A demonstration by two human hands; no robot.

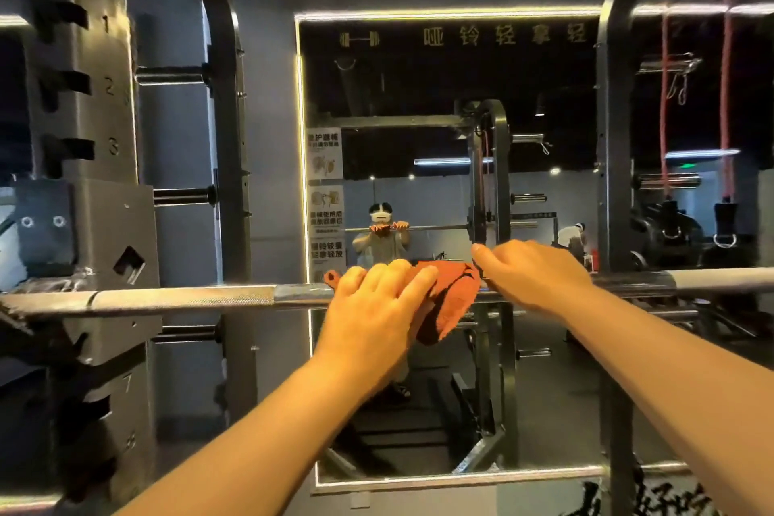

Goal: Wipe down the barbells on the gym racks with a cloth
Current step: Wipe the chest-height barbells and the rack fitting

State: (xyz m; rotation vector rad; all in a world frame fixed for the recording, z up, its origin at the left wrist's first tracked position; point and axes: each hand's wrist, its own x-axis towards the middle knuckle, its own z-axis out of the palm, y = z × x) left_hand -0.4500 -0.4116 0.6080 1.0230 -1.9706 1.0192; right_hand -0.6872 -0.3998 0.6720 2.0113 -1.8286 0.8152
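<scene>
Your left hand (377,297) sits at the centre of the frame, its fingers curved over a rust-orange terry cloth (454,293) and clasping it against the long steel barbell (188,297). The barbell runs level across the middle of the frame, from the dark grey metal rack upright (83,222) at the left edge to the right edge. Just right of the cloth, your right hand (532,276) grips the bare bar, fingers hooked over it. Behind the bar, in the centre, hangs a light-edged wall mirror (419,96).
</scene>
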